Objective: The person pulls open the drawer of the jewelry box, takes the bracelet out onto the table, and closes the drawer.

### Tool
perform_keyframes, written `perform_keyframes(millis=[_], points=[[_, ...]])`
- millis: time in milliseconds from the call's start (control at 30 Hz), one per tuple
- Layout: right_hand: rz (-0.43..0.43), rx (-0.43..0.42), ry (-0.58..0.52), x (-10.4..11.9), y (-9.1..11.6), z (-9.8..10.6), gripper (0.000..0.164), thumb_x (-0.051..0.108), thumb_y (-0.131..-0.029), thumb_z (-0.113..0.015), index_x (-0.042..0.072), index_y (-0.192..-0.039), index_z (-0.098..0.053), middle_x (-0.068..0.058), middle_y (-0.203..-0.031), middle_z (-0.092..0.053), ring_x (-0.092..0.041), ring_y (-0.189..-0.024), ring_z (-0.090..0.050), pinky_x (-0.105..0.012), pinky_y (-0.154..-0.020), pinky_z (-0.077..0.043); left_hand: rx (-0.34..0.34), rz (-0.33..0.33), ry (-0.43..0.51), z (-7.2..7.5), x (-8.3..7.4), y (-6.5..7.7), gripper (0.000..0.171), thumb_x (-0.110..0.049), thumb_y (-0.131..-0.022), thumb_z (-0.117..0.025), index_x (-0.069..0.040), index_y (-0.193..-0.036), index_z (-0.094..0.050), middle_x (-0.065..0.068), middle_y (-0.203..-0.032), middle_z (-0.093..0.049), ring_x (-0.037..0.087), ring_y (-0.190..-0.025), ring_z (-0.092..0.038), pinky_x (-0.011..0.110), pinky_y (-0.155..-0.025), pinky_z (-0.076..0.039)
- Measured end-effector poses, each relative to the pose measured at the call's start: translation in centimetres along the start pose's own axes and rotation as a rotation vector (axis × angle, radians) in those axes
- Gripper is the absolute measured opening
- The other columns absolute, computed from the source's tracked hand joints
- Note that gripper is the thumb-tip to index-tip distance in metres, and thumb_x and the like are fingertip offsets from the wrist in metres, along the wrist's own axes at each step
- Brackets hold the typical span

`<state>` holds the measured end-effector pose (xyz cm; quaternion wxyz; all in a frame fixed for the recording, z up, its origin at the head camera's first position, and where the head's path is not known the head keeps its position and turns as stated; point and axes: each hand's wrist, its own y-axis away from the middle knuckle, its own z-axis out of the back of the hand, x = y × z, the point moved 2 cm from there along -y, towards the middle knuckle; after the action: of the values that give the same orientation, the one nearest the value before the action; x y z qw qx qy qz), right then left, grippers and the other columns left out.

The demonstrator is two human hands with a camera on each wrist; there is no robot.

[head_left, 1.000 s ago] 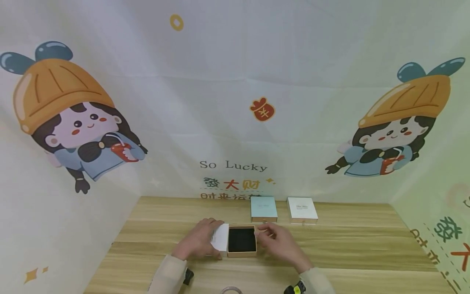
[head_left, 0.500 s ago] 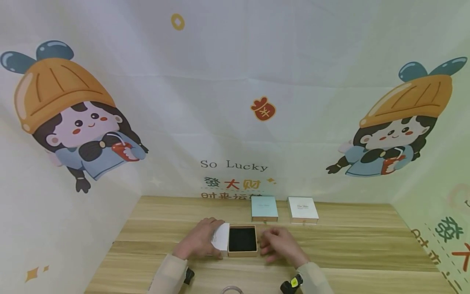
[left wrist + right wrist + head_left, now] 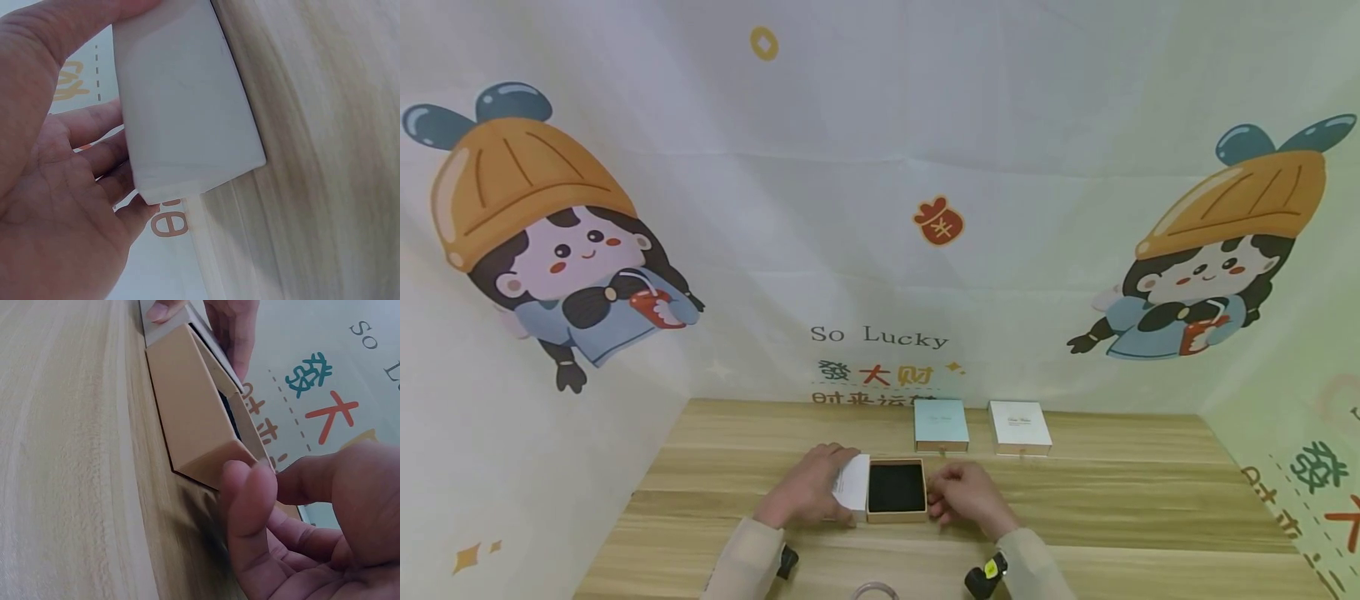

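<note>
A slide-out gift box lies on the table. Its white sleeve [image 3: 852,483] is on the left, and a tan drawer [image 3: 897,517] with a black lining [image 3: 897,487] sticks out to the right. My left hand [image 3: 811,489] grips the sleeve, thumb on the near side and fingers on the far side; the left wrist view shows the sleeve [image 3: 187,94] between them. At the drawer's right end, my right hand [image 3: 967,496] has its fingers curled. In the right wrist view, thumb and fingertips pinch at the end of the drawer [image 3: 194,406]; the exact contact is partly hidden.
Behind stand a light blue box [image 3: 940,423] and a white box [image 3: 1018,427], both closed. A clear ring-shaped object [image 3: 875,590] shows at the table's near edge. Printed cloth [image 3: 880,292] hangs at the back and sides of the wooden table [image 3: 1120,500].
My right hand drew slightly away from the drawer's end, then came back to it, a little lower than at first. The left hand and the box have stayed in place.
</note>
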<state>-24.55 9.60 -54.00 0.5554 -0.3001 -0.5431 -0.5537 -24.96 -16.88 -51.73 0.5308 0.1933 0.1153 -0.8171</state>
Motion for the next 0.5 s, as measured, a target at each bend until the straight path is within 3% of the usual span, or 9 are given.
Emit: perform_keyframes(millis=[500], points=[[0.087, -0.157, 0.102, -0.3, -0.2, -1.2, 0.011, 0.002, -0.095, -0.063, -0.004, -0.089, -0.071, -0.005, -0.065, -0.069, -0.008, -0.053, -0.062, -0.026, -0.053, -0.057, -0.007, -0.002, 0.005, 0.0, -0.1, 0.0, 0.100, -0.028, -0.059, -0.100, -0.006, -0.145, -0.054, 0.012, -0.134, -0.061, 0.030, -0.120, -0.056, 0.051, -0.100, -0.051]])
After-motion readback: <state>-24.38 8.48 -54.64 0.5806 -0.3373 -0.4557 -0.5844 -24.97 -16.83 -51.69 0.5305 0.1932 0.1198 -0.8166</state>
